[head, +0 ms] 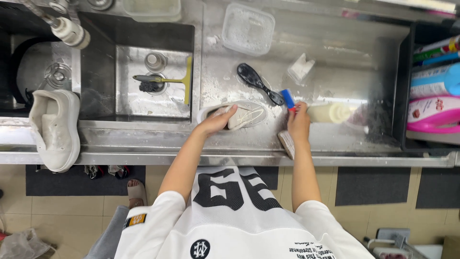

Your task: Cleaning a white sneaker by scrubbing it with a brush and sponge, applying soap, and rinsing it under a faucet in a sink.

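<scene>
The left hand (pixel 216 122) pins the shoe (pixel 239 115) at the desk's (pixel 335 139) front edge, fingers tucked inside; the right hand (pixel 298 125), fingers wrapped, grips a brush (pixel 287 100).

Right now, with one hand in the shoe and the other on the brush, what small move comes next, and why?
Probably bring the brush in the right hand over to the shoe: the left hand already steadies it on the wet counter, and the brush sits just beside it.

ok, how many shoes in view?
2. One white shoe lies on the wet steel counter with the left hand in its opening. Another white shoe rests on the sink's front edge, far left. More could be hidden.
</scene>
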